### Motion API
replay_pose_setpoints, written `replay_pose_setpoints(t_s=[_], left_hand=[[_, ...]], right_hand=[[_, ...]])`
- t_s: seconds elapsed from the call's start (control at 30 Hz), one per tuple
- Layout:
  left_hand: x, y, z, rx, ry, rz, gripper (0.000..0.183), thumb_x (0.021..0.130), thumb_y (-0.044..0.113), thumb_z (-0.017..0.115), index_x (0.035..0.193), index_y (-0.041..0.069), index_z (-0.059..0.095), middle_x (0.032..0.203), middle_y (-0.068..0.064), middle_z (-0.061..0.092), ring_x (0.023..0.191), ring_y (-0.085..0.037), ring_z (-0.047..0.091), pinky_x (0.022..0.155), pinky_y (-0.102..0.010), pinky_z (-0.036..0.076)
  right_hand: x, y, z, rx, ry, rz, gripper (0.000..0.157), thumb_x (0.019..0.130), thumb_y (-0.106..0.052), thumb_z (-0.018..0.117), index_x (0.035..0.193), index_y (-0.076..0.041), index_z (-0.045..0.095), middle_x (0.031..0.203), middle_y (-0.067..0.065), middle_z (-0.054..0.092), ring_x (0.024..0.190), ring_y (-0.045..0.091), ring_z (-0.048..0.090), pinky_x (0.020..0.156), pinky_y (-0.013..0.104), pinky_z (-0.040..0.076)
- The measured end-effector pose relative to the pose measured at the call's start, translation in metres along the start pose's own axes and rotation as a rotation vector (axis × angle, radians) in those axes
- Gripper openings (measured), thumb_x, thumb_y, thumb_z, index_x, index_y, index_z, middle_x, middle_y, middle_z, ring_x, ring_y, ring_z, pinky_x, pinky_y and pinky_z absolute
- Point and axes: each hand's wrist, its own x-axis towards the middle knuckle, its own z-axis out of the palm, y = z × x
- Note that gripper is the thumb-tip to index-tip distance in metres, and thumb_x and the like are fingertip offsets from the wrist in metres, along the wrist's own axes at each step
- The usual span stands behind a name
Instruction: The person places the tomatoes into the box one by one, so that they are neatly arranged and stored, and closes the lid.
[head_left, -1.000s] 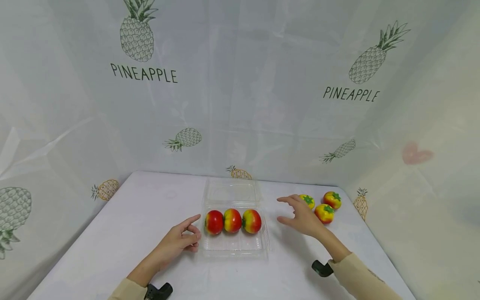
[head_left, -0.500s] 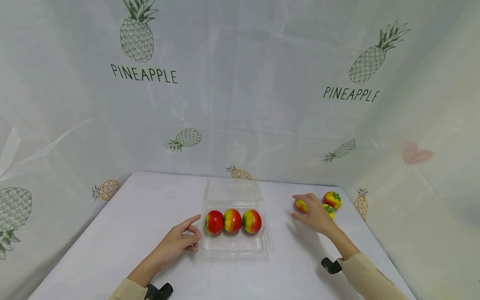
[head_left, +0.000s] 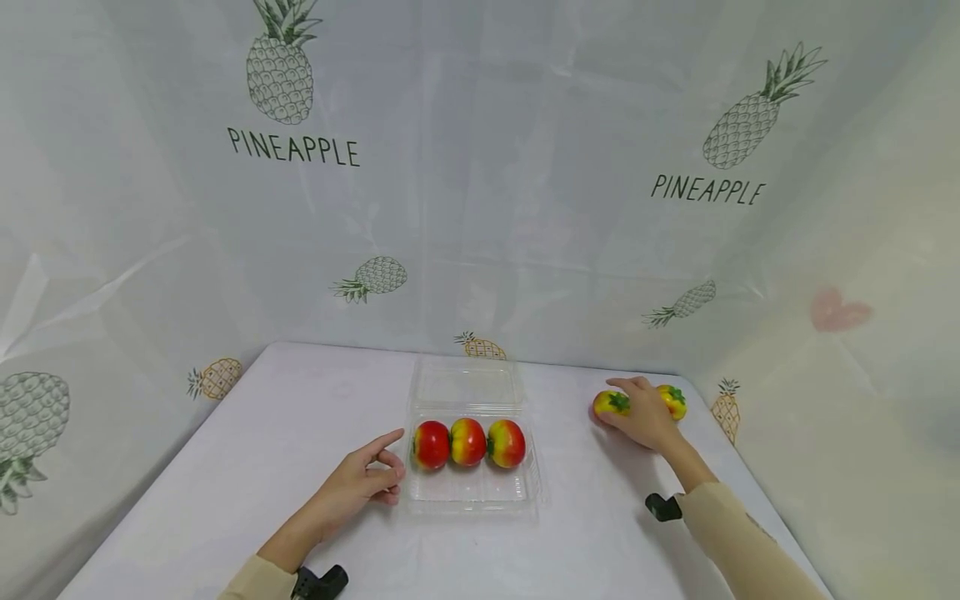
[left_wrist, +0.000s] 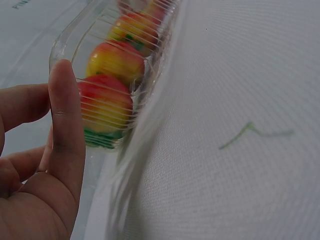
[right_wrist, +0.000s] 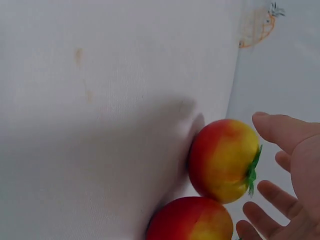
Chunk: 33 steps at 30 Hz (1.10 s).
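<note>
A clear plastic clamshell box point(head_left: 468, 493) lies with its lid folded back on the white table. Three red-and-yellow toy persimmons point(head_left: 468, 442) sit in a row inside it. Beside the box's left wall is my left hand point(head_left: 356, 483), index finger stretched to its edge; the left wrist view has the thumb point(left_wrist: 65, 110) in front of the rim. My right hand point(head_left: 647, 417) hovers over the loose persimmons at the far right, fingers spread near one persimmon point(right_wrist: 225, 160) without a visible grip. Another persimmon point(head_left: 672, 402) shows past the hand; the hand hides part of the group.
The white table point(head_left: 330, 392) runs back to a pineapple-print cloth point(head_left: 480, 208), which also hangs along both sides. A black wrist camera point(head_left: 663, 507) sits by the right sleeve.
My right hand has reached rightward and over the loose persimmons, uncovering the left one and hiding another. The left hand and the box stay in place; the head view has shifted slightly.
</note>
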Motion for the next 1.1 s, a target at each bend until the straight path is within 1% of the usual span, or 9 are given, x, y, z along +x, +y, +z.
replay_pose_setpoints(t_s=[0.2, 0.4, 0.5, 0.6, 0.73, 0.83, 0.93, 1.1], left_hand=[[0.001, -0.002, -0.001, 0.003, -0.006, 0.007, 0.073, 0.103, 0.01, 0.069, 0.166, 0.002, 0.031, 0.118, -0.016, 0.054, 0.088, -0.022, 0.066, 0.078, -0.032, 0.065], [0.002, -0.002, -0.001, 0.004, -0.005, 0.009, 0.074, 0.103, 0.011, 0.07, 0.165, 0.002, 0.031, 0.117, -0.015, 0.054, 0.087, -0.022, 0.066, 0.078, -0.032, 0.065], [0.003, -0.002, -0.001, 0.004, -0.006, 0.008, 0.073, 0.104, 0.011, 0.07, 0.165, 0.003, 0.031, 0.116, -0.015, 0.054, 0.087, -0.022, 0.066, 0.078, -0.032, 0.065], [0.003, -0.003, -0.001, 0.005, -0.009, 0.008, 0.073, 0.104, 0.011, 0.07, 0.166, 0.002, 0.031, 0.116, -0.015, 0.054, 0.088, -0.022, 0.066, 0.078, -0.032, 0.065], [0.003, -0.003, -0.001, 0.005, -0.005, 0.005, 0.074, 0.103, 0.011, 0.07, 0.165, 0.002, 0.031, 0.116, -0.015, 0.054, 0.088, -0.022, 0.066, 0.078, -0.032, 0.065], [0.003, -0.003, -0.001, 0.003, 0.0, 0.0, 0.074, 0.103, 0.011, 0.07, 0.165, 0.002, 0.031, 0.117, -0.015, 0.054, 0.088, -0.022, 0.066, 0.078, -0.032, 0.065], [0.003, -0.003, -0.001, 0.003, 0.001, 0.0, 0.074, 0.103, 0.011, 0.071, 0.165, 0.002, 0.032, 0.117, -0.015, 0.054, 0.088, -0.022, 0.067, 0.078, -0.033, 0.065], [0.003, -0.003, -0.002, 0.005, -0.002, 0.0, 0.075, 0.102, 0.012, 0.072, 0.165, 0.003, 0.032, 0.116, -0.015, 0.055, 0.088, -0.021, 0.067, 0.078, -0.032, 0.065]], right_hand=[[0.003, 0.01, 0.002, -0.061, -0.023, 0.035, 0.066, 0.092, -0.035, 0.083, 0.145, -0.004, 0.059, 0.14, 0.033, 0.054, 0.125, 0.054, 0.052, 0.103, 0.078, 0.044], [0.005, 0.013, 0.004, -0.078, -0.041, 0.079, 0.064, 0.091, -0.039, 0.082, 0.139, -0.003, 0.06, 0.129, 0.029, 0.062, 0.117, 0.049, 0.057, 0.101, 0.075, 0.046], [0.005, 0.013, 0.004, -0.074, -0.052, 0.085, 0.063, 0.091, -0.039, 0.082, 0.138, -0.003, 0.06, 0.129, 0.029, 0.063, 0.117, 0.049, 0.057, 0.102, 0.076, 0.044], [0.005, 0.012, 0.005, -0.053, -0.064, 0.082, 0.063, 0.092, -0.038, 0.082, 0.14, -0.004, 0.06, 0.137, 0.03, 0.059, 0.123, 0.051, 0.055, 0.105, 0.078, 0.042], [0.007, 0.01, 0.007, -0.02, -0.075, 0.053, 0.064, 0.093, -0.033, 0.082, 0.145, -0.005, 0.057, 0.146, 0.031, 0.053, 0.129, 0.053, 0.052, 0.108, 0.078, 0.04], [0.01, 0.006, 0.01, 0.013, -0.087, 0.029, 0.064, 0.094, -0.029, 0.081, 0.146, -0.003, 0.055, 0.148, 0.029, 0.052, 0.13, 0.052, 0.051, 0.11, 0.075, 0.041], [0.011, 0.003, 0.013, 0.053, -0.098, 0.028, 0.061, 0.094, -0.026, 0.082, 0.145, -0.003, 0.056, 0.148, 0.026, 0.052, 0.13, 0.048, 0.053, 0.112, 0.069, 0.044], [0.013, -0.003, 0.018, 0.098, -0.095, 0.01, 0.061, 0.094, -0.02, 0.082, 0.146, -0.003, 0.055, 0.149, 0.024, 0.054, 0.133, 0.046, 0.053, 0.114, 0.067, 0.044]])
